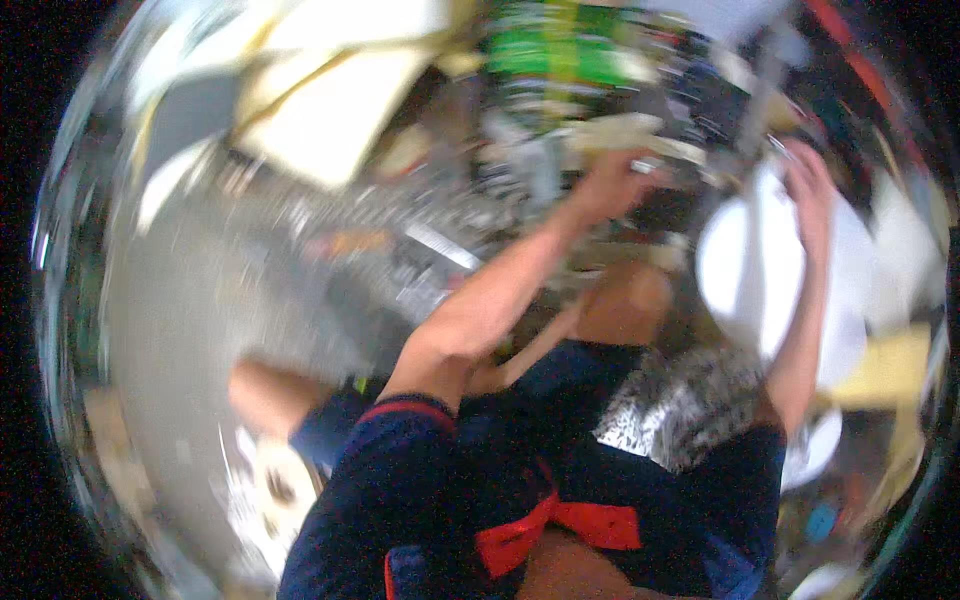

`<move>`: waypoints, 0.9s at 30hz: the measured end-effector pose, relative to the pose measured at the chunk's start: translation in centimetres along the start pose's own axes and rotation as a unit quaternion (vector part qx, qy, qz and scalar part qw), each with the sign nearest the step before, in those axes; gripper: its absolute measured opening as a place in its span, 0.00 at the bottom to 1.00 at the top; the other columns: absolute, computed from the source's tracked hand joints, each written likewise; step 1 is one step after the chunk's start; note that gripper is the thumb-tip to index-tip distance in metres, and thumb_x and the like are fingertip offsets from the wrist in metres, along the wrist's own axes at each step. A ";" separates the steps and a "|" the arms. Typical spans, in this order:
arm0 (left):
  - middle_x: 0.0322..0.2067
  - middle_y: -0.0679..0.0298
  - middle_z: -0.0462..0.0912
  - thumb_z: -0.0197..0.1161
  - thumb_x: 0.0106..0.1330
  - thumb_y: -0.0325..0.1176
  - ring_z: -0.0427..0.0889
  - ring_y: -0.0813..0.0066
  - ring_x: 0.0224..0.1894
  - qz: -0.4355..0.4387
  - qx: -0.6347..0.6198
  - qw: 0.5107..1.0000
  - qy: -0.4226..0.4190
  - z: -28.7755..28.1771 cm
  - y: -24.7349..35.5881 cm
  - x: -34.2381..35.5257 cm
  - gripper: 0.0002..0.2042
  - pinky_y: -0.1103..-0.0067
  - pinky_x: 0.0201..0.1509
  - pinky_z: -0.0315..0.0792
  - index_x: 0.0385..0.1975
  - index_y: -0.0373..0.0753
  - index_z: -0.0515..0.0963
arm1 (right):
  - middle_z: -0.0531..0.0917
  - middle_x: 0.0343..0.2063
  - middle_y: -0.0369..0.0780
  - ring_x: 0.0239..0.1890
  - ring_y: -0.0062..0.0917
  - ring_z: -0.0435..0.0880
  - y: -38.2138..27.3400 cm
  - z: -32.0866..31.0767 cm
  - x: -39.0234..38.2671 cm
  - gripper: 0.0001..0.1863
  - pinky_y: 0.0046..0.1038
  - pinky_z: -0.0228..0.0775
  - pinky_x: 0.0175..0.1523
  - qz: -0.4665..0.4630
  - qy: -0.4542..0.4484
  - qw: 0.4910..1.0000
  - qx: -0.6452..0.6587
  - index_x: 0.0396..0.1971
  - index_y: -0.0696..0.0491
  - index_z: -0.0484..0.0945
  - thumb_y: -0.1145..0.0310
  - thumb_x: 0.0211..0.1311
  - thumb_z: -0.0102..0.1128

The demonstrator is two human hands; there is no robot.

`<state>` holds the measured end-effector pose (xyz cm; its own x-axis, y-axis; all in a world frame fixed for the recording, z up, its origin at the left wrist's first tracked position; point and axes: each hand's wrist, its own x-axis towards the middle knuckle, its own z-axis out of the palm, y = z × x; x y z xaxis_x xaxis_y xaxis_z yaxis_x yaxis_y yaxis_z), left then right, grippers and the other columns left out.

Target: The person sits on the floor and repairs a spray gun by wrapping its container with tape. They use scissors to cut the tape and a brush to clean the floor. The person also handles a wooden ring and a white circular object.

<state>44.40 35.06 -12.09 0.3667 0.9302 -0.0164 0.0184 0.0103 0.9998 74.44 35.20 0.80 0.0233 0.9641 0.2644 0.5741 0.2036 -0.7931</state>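
Motion blurs the whole picture. My left hand [615, 185] reaches forward just right of the middle, beside a pale, flattish thing [625, 130]. A small white spot shows at its fingers, and whether they grip anything is smeared. Farther right, my right hand [810, 185] is at the upper edge of a large white rounded thing [750, 265], with a thin shiny edge near its fingertips. Its fingers look bent, but blur hides whether they hold that white thing or only touch it.
A bright green package [555, 55] with a yellow stripe lies at the far side. Cream sheet-like pieces [320, 110] are at far left. Blurred clutter [420, 255] covers the floor ahead, and a crumpled silvery thing [680, 410] lies by my right arm. A yellowish piece [880, 370] is at right.
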 end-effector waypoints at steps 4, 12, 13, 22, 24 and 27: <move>0.38 0.62 0.86 0.70 0.58 0.38 0.80 0.77 0.38 0.135 0.074 0.988 0.023 -5.9 3.7 -11.7 0.18 0.76 0.44 0.74 0.45 0.34 0.80 | 0.78 0.31 0.31 0.29 0.12 0.72 -4.8 5.9 0.0 0.13 0.17 0.66 0.34 -0.067 -0.011 0.998 -0.002 0.47 0.57 0.79 0.66 0.67 0.58; 0.42 0.63 0.81 0.60 0.66 0.32 0.77 0.74 0.48 0.036 0.114 0.932 0.341 -11.8 7.0 -35.0 0.16 0.77 0.53 0.71 0.52 0.34 0.76 | 0.81 0.34 0.35 0.30 0.16 0.78 -19.2 23.2 -7.6 0.09 0.19 0.72 0.33 -0.076 -0.337 0.907 0.242 0.42 0.57 0.79 0.74 0.62 0.60; 0.39 0.64 0.80 0.59 0.67 0.34 0.78 0.75 0.43 0.052 0.095 0.924 0.366 -12.3 7.2 -36.6 0.16 0.78 0.48 0.72 0.52 0.34 0.76 | 0.82 0.34 0.36 0.31 0.16 0.78 -21.1 25.6 -9.6 0.08 0.20 0.73 0.34 -0.078 -0.371 0.894 0.237 0.40 0.57 0.79 0.74 0.61 0.61; 0.20 0.75 0.70 0.59 0.70 0.38 0.64 0.89 0.18 0.144 -0.228 0.851 0.451 -13.7 4.7 -43.5 0.15 0.88 0.20 0.57 0.50 0.36 0.74 | 0.79 0.23 0.31 0.23 0.09 0.73 -31.1 37.2 -21.8 0.06 0.15 0.65 0.26 -0.171 -0.461 0.818 0.296 0.37 0.56 0.79 0.73 0.61 0.63; 0.19 0.75 0.69 0.59 0.70 0.39 0.61 0.90 0.17 0.146 -0.257 0.840 0.455 -13.7 3.9 -44.1 0.14 0.88 0.19 0.55 0.49 0.37 0.74 | 0.79 0.22 0.30 0.22 0.09 0.72 -32.0 37.8 -23.0 0.06 0.14 0.64 0.26 -0.176 -0.452 0.829 0.280 0.37 0.56 0.79 0.72 0.61 0.63; 0.18 0.76 0.65 0.58 0.71 0.40 0.58 0.90 0.16 0.152 -0.304 0.833 0.437 -14.2 3.1 -45.0 0.11 0.87 0.18 0.54 0.43 0.39 0.73 | 0.78 0.21 0.29 0.22 0.08 0.71 -32.7 38.5 -24.0 0.05 0.14 0.62 0.25 -0.203 -0.437 0.834 0.269 0.36 0.56 0.79 0.72 0.61 0.64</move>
<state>14.78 -1.59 -8.11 -0.5533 0.8329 -0.0121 -0.5243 -0.3369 0.7821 23.59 11.96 -0.67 -0.8236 0.5055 0.2572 -0.0667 0.3640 -0.9290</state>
